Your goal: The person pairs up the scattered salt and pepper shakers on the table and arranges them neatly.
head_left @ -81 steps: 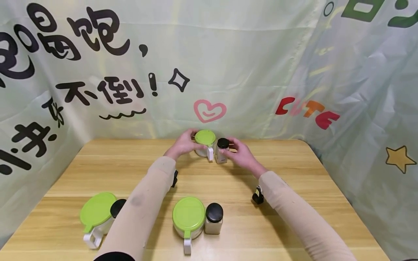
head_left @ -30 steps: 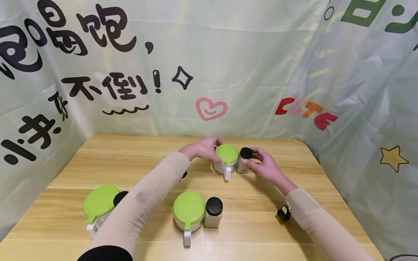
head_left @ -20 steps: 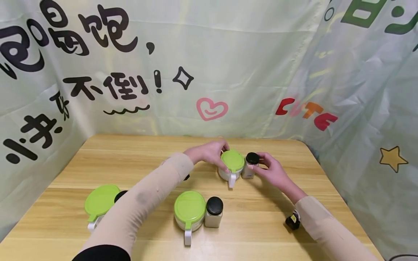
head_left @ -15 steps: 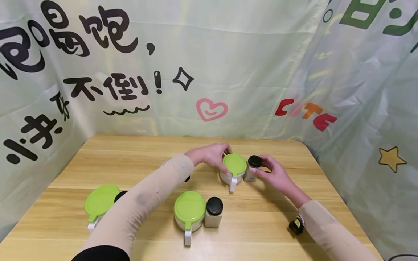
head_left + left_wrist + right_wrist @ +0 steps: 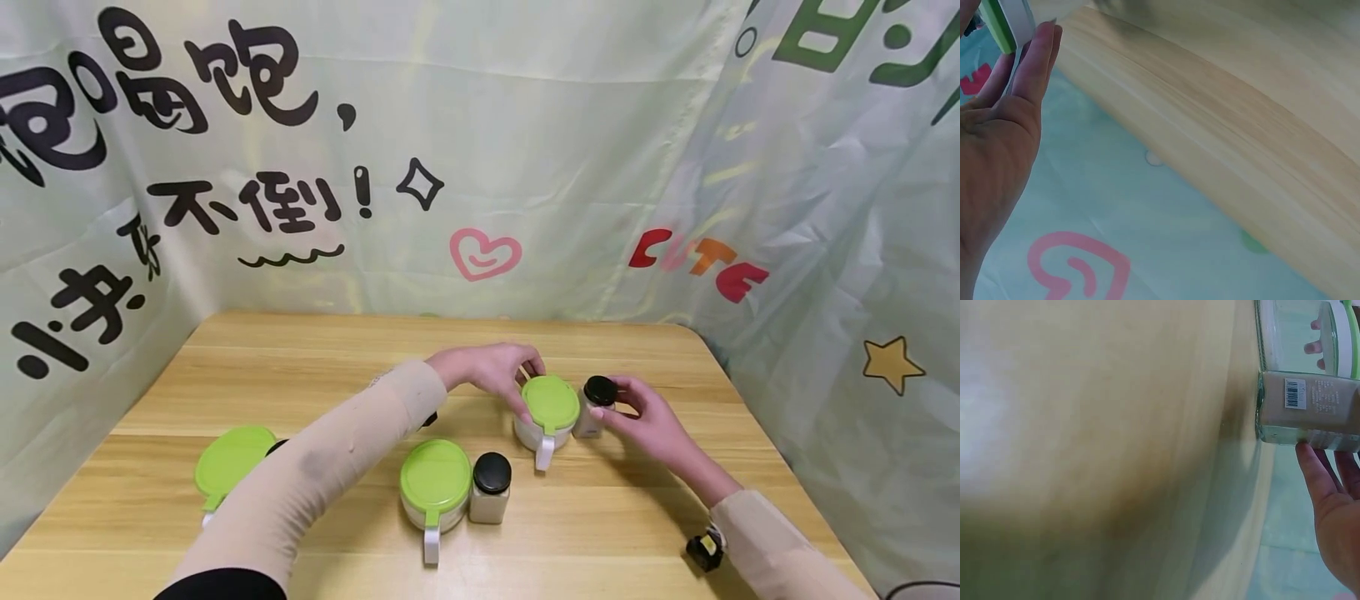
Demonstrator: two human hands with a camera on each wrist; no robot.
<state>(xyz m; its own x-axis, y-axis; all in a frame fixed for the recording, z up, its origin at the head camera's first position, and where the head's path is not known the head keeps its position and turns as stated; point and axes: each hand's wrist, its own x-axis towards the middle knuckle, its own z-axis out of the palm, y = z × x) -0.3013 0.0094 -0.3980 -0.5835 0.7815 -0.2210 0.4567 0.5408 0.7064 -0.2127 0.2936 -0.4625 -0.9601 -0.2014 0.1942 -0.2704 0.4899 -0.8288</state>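
My left hand (image 5: 491, 369) holds a round clear jar with a green lid (image 5: 551, 402) and white handle, thumb on the near side and fingers behind. The handle points toward me. Just right of it, my right hand (image 5: 654, 421) grips a square spice bottle with a black cap (image 5: 601, 391), thumb in front. In the right wrist view the bottle (image 5: 1310, 403) shows a barcode label and pale brown contents, with fingertips at its side; the jar (image 5: 1297, 334) stands close beside it. The left wrist view shows my left hand (image 5: 1000, 134) at the green lid's edge (image 5: 999, 25).
A second green-lidded jar (image 5: 436, 475) and black-capped bottle (image 5: 491, 489) stand side by side at the front middle of the wooden table (image 5: 585, 533). Another green-lidded jar (image 5: 234, 460) is at the left, its neighbouring black cap mostly behind my left sleeve (image 5: 322, 467). A printed cloth (image 5: 562, 150) hangs behind.
Both hands have brought the jar and bottle from the table's back edge toward me and to the right, keeping them side by side. The other jars and bottle stay in place.
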